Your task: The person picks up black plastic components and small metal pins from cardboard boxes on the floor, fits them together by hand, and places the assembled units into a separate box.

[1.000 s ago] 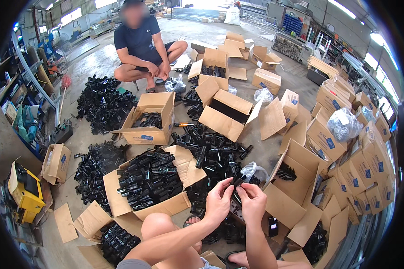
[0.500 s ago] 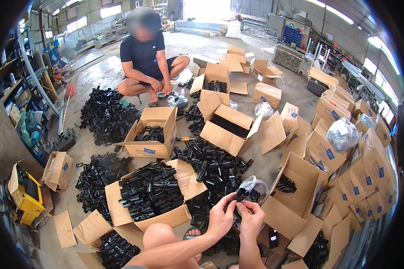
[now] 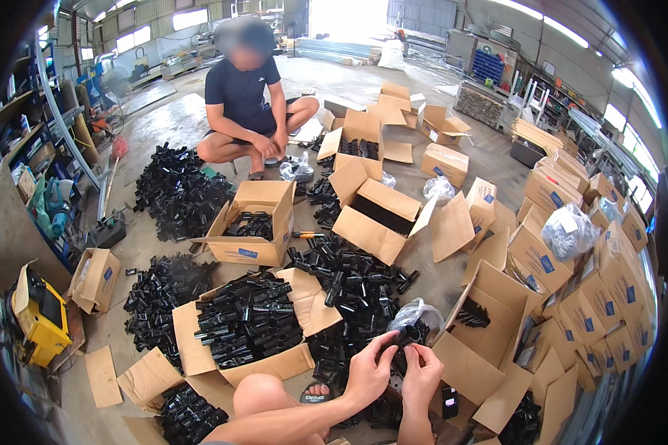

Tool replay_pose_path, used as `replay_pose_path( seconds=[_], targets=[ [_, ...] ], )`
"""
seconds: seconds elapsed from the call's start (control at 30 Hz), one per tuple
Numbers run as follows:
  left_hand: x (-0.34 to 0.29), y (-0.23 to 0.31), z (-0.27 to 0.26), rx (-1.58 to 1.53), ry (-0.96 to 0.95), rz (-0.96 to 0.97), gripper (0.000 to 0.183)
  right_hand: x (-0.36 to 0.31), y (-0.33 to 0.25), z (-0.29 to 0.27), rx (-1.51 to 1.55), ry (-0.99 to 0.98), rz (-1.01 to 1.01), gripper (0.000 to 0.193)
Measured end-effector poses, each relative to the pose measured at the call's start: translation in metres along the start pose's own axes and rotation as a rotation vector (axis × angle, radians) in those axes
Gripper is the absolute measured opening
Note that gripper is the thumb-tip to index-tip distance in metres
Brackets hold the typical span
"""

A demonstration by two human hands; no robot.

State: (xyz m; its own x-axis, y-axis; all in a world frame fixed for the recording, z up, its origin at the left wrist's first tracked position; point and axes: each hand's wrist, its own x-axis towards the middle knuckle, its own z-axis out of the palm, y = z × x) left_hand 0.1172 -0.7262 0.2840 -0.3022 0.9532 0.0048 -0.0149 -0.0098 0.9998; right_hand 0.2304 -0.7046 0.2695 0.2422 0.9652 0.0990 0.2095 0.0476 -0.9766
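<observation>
In front of me, my left hand [image 3: 371, 366] and my right hand [image 3: 422, 371] pinch a short black tube fitting [image 3: 402, 341] from both sides. Its lower part is hidden behind my fingers. Just beyond it lie a clear plastic bag [image 3: 418, 311] and a heap of similar black fittings [image 3: 360, 278]. To the left of my hands, an open carton [image 3: 278, 365] is filled with black fittings. On the right stands an open carton [image 3: 464, 359] with a few black pieces against its inner wall.
Across the piles, a person [image 3: 243, 104] squats beside another heap of black fittings [image 3: 177, 189]. More open cartons [image 3: 249, 254] stand between us. Stacked closed boxes [image 3: 594, 304] line the right side. A yellow machine [image 3: 41, 334] sits at the far left.
My hands have shifted slightly right and down with the black tube fitting, which is turned so its open end shows less. The camera view has moved a little.
</observation>
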Motion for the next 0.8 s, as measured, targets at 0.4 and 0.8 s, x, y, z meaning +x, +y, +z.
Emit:
replay_pose_path(
  seconds=[0.4,0.8],
  targets=[
    [0.001,-0.009,0.003,-0.059,0.059,0.022,0.032,-0.005,-0.009,-0.001,-0.006,-0.039,-0.019,0.019],
    [0.002,-0.008,0.002,-0.032,0.007,0.005,0.032,-0.003,-0.015,-0.006,-0.229,-0.030,-0.162,0.017]
  ],
)
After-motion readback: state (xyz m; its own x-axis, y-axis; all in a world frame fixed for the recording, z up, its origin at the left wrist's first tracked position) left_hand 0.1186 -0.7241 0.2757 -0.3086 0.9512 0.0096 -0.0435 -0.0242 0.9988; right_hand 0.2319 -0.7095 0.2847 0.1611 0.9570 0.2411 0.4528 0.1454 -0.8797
